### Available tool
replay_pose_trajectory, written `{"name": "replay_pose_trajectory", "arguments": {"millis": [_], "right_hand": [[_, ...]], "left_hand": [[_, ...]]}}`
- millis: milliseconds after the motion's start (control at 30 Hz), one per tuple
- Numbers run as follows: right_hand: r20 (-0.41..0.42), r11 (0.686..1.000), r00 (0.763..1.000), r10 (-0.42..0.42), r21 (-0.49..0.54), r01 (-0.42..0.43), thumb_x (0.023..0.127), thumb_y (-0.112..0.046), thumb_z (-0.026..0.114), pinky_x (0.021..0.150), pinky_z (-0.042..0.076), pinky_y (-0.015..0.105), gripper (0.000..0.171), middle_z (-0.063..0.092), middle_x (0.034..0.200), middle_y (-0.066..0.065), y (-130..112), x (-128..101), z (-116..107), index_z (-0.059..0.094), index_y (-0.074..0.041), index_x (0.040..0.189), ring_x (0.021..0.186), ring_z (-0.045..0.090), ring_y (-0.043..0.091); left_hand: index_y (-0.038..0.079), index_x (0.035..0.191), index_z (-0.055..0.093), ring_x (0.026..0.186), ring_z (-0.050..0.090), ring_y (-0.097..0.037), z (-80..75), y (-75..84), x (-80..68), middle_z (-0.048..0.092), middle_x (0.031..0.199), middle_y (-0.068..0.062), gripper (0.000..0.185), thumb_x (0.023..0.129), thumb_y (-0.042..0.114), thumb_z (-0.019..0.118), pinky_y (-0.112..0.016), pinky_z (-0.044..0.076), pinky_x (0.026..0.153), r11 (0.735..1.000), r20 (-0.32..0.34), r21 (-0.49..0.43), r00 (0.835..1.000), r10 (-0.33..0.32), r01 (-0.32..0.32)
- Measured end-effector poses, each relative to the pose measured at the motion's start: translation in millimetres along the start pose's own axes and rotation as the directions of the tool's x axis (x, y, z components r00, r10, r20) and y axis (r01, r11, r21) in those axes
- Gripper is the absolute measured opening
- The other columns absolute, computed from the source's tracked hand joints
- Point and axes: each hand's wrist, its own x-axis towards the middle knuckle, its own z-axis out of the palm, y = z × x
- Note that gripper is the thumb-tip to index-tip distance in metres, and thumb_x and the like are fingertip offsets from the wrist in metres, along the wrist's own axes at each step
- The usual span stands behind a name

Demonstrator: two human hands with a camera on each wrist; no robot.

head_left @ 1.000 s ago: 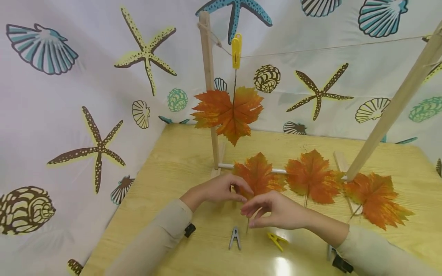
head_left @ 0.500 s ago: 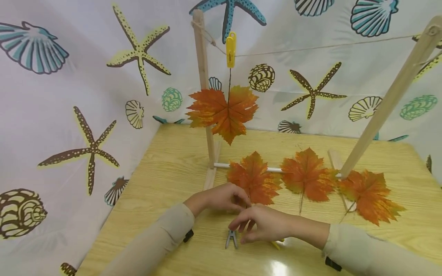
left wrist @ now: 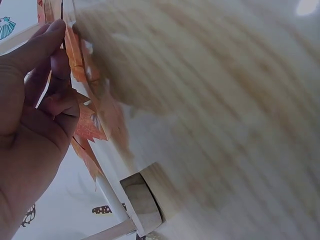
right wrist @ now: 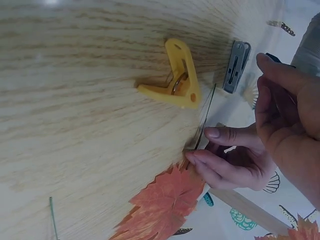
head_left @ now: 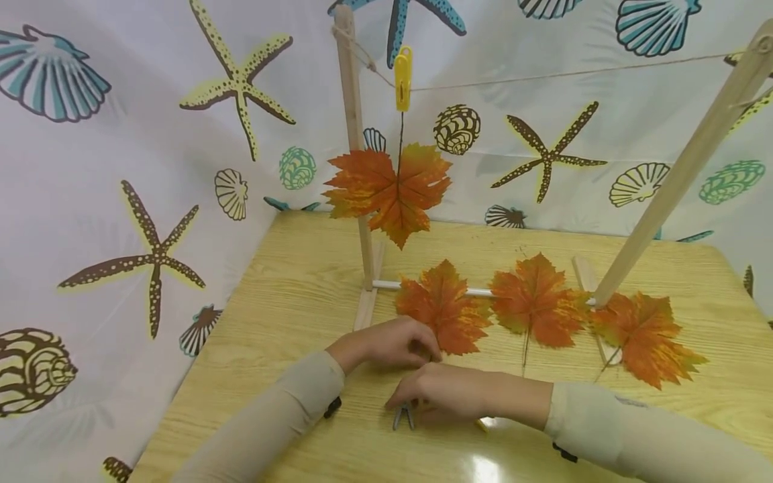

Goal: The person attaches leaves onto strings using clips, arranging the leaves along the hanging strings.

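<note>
The right hand (head_left: 447,396) has dropped onto the grey clothespin (head_left: 403,416).

**Sleeves and straps**

Both arms are covered by long beige fabric sleeves (head_left: 284,409) reaching the wrists. A small black strap piece (head_left: 331,406) is seen beneath the left cuff, another (head_left: 564,453) beneath the right. Both hands are left bare.

Orange leaf (head_left: 443,308); grey peg (head_left: 403,416) (yellow peg (right wrist: 177,75) beside).

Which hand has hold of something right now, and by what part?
The left hand pinches the nearest maple leaf by its thin stem, close to the blade. The right hand reaches toward the grey clothespin, holding nothing.
</note>
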Motion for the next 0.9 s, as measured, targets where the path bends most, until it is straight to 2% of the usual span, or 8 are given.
{"name": "replay_pose_trajectory", "arguments": {"millis": [133, 233, 367, 533, 633, 767, 900], "right_hand": [[0.009, 0.999, 0.999, -0.046, 0.029, 0.046, 0.088, 0.005, 0.069, 0.084, 0.048, 0.009, 0.040, 0.073, 0.119, 0.002, 2, 2, 3, 0.068, -0.004, 0.127, 0.100, 0.068, 0.005], [0.019, 0.997, 0.998, -0.063, 0.045, 0.062, 0.086, 0.006, 0.069, 0.086, 0.048, 0.008, 0.041, 0.073, 0.117, 0.003, 3, 5, 6, 0.068, -0.004, 0.126, 0.100, 0.068, 0.004], [0.025, 0.998, 0.998, -0.059, 0.015, 0.059, 0.084, 0.007, 0.068, 0.092, 0.045, 0.007, 0.042, 0.073, 0.117, 0.002, 6, 8, 10, 0.069, -0.005, 0.124, 0.109, 0.065, 0.002], [0.035, 0.997, 0.998, -0.054, -0.054, 0.055, 0.083, 0.005, 0.068, 0.098, 0.043, 0.011, 0.036, 0.073, 0.116, 0.000, 8, 10, 15, 0.073, -0.008, 0.117, 0.112, 0.063, 0.004], [0.026, 0.989, 0.997, -0.079, -0.122, 0.081, 0.085, 0.002, 0.069, 0.101, 0.043, 0.013, 0.033, 0.072, 0.117, 0.001, 7, 10, 17, 0.074, -0.008, 0.116, 0.115, 0.063, 0.008], [0.021, 0.982, 0.997, -0.073, -0.175, 0.076, 0.088, -0.002, 0.072, 0.099, 0.043, 0.011, 0.032, 0.070, 0.120, 0.001, 6, 10, 19, 0.073, -0.009, 0.119, 0.115, 0.062, 0.008], [0.009, 0.982, 0.998, -0.066, -0.176, 0.067, 0.088, -0.004, 0.072, 0.096, 0.043, 0.009, 0.031, 0.070, 0.118, 0.000, 8, 11, 22, 0.073, -0.010, 0.118, 0.113, 0.062, 0.007]], "left_hand": [[0.017, 0.105, 0.078, 0.099, 0.064, -0.003, 2.0, 0.9, 4.9, 0.075, 0.107, 0.003, 0.017, 0.093, 0.008, 0.070, -0.020, 0.050, 0.090, 1.000, 0.015, -0.004, 1.000, 0.020, -0.019], [0.017, 0.103, 0.079, 0.096, 0.064, -0.003, 2.9, 1.2, 6.5, 0.075, 0.104, 0.004, 0.018, 0.091, 0.007, 0.071, -0.019, 0.050, 0.087, 1.000, 0.013, 0.015, 1.000, 0.015, -0.015], [0.017, 0.102, 0.079, 0.095, 0.065, -0.002, 2.7, 2.5, 7.0, 0.076, 0.103, 0.006, 0.017, 0.090, 0.006, 0.073, -0.019, 0.051, 0.086, 0.997, 0.008, 0.072, 1.000, 0.005, -0.006], [0.014, 0.103, 0.079, 0.098, 0.067, -0.006, 0.7, 7.1, 8.3, 0.075, 0.106, 0.002, 0.015, 0.090, 0.008, 0.073, -0.020, 0.052, 0.088, 0.986, 0.020, 0.160, 0.999, 0.044, -0.046], [0.013, 0.102, 0.079, 0.101, 0.068, -0.010, 1.3, 9.0, 9.2, 0.074, 0.109, 0.001, 0.014, 0.091, 0.009, 0.072, -0.021, 0.052, 0.090, 0.975, 0.038, 0.209, 0.997, 0.069, -0.076], [0.013, 0.100, 0.080, 0.104, 0.068, -0.012, 1.4, 12.2, 10.0, 0.072, 0.111, 0.000, 0.012, 0.092, 0.011, 0.072, -0.022, 0.052, 0.092, 0.963, 0.052, 0.254, 0.996, 0.078, -0.089], [0.014, 0.097, 0.081, 0.103, 0.068, -0.012, 0.7, 14.2, 11.3, 0.072, 0.110, 0.001, 0.010, 0.092, 0.014, 0.072, -0.022, 0.052, 0.091, 0.954, 0.056, 0.284, 0.995, 0.088, -0.100]]}}
